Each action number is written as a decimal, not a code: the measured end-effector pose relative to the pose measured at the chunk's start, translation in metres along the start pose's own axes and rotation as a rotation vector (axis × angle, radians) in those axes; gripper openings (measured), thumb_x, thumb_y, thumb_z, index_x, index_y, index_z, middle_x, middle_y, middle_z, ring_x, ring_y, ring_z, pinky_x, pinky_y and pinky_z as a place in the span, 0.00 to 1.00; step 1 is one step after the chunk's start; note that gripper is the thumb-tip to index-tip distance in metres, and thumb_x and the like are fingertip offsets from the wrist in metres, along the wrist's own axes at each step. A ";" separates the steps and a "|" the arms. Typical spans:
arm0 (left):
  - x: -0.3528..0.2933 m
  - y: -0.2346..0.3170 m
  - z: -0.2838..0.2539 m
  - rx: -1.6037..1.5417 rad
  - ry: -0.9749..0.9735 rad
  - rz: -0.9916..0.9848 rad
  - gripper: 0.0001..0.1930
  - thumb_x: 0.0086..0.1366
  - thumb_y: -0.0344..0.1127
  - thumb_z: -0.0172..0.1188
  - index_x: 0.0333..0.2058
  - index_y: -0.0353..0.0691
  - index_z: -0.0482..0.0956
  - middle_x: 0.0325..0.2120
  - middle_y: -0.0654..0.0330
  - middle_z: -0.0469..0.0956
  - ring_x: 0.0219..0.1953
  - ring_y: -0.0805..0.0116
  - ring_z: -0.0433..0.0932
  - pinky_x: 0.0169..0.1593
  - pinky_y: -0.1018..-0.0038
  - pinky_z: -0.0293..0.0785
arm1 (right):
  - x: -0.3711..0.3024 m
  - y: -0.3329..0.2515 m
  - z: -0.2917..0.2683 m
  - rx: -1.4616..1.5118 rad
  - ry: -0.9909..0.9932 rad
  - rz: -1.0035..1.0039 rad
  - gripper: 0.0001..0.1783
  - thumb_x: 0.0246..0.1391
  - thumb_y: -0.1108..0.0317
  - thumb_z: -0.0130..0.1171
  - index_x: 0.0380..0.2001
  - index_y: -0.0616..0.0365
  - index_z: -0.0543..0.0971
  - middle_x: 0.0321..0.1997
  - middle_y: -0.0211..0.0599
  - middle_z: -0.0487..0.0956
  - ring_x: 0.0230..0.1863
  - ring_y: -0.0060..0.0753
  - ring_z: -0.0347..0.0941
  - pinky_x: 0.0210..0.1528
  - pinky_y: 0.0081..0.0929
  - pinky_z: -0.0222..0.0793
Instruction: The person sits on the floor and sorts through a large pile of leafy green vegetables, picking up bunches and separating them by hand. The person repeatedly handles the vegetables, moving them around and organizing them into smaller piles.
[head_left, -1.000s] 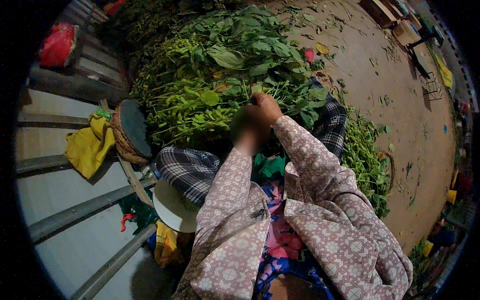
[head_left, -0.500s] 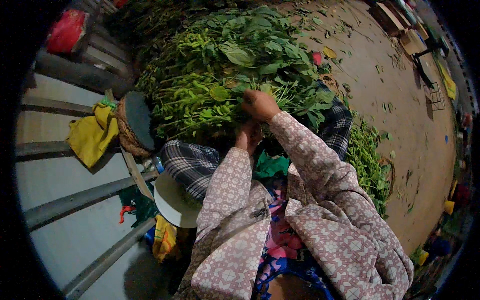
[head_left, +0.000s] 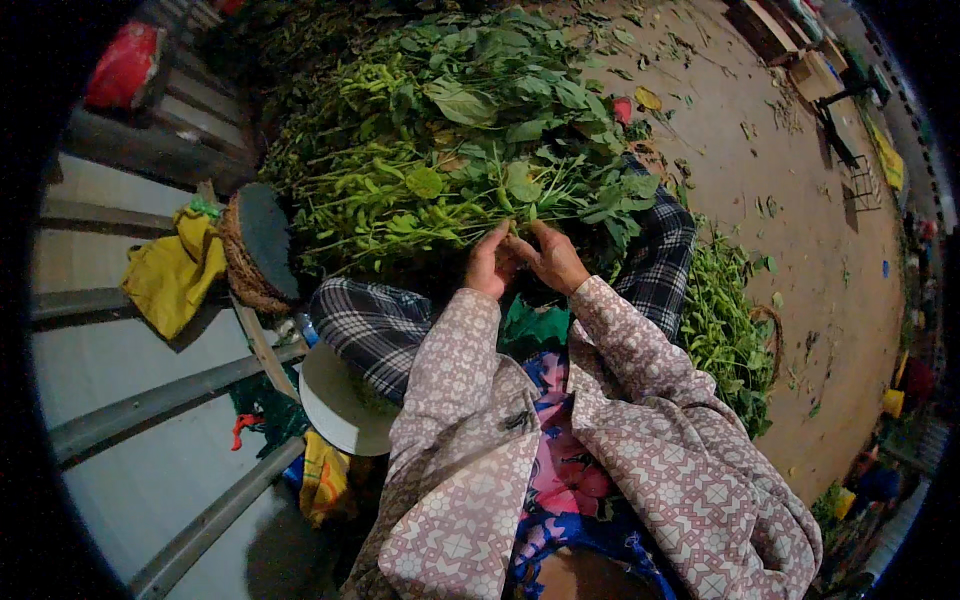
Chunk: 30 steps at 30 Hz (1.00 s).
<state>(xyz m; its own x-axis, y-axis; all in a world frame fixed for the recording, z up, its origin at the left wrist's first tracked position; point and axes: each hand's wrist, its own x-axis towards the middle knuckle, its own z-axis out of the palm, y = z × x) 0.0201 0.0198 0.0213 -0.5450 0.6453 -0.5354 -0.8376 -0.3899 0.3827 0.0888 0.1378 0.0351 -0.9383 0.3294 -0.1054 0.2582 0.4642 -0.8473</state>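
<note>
In front of my crossed legs lies a big heap of leafy green bean plants (head_left: pixel 470 100), with plump green pods (head_left: pixel 360 200) along the stems at its left. My left hand (head_left: pixel 486 266) is closed at the heap's near edge, its fingertips pinching a podded bean stem (head_left: pixel 505 200). Close against it, my right hand (head_left: pixel 557 262) also pinches at the base of this stem with thumb and forefinger. The fingertips of both hands nearly meet, and part of the stem between them is hidden.
By my left knee are a white basin (head_left: pixel 340 405) and a round woven basket (head_left: pixel 236 250) with a yellow cloth (head_left: pixel 178 270). More green plants (head_left: pixel 735 320) lie to my right. Stray leaves dot the brown floor (head_left: pixel 770 200). Wooden boxes (head_left: pixel 765 30) stand far right.
My right hand has come down and turned from above the left hand to beside it, fingertips now pointing away from me. The left hand has risen slightly out from under it.
</note>
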 end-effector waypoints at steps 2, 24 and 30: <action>0.006 0.004 -0.009 0.104 -0.020 0.030 0.09 0.59 0.42 0.58 0.31 0.45 0.75 0.25 0.66 0.75 0.26 0.72 0.74 0.31 0.76 0.71 | 0.001 0.003 0.006 0.093 -0.060 0.000 0.12 0.59 0.64 0.46 0.35 0.64 0.70 0.24 0.38 0.74 0.25 0.28 0.71 0.28 0.25 0.66; -0.001 0.012 0.001 0.358 -0.070 0.056 0.08 0.55 0.34 0.60 0.30 0.44 0.70 0.24 0.69 0.71 0.22 0.81 0.66 0.21 0.84 0.58 | -0.004 -0.017 -0.016 0.477 -0.227 0.009 0.10 0.59 0.60 0.43 0.26 0.50 0.66 0.12 0.25 0.62 0.07 0.18 0.50 0.09 0.18 0.42; -0.010 0.009 0.009 0.328 0.028 0.100 0.09 0.55 0.35 0.58 0.33 0.42 0.70 0.28 0.66 0.70 0.28 0.77 0.67 0.25 0.79 0.61 | -0.001 0.006 -0.007 0.374 -0.152 -0.180 0.11 0.59 0.60 0.43 0.25 0.52 0.66 0.12 0.26 0.62 0.07 0.18 0.51 0.08 0.18 0.43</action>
<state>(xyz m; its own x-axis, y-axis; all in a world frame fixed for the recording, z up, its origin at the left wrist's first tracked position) 0.0183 0.0156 0.0364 -0.6283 0.5943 -0.5021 -0.7258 -0.2151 0.6535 0.0929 0.1461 0.0333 -0.9910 0.1333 0.0092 0.0130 0.1646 -0.9863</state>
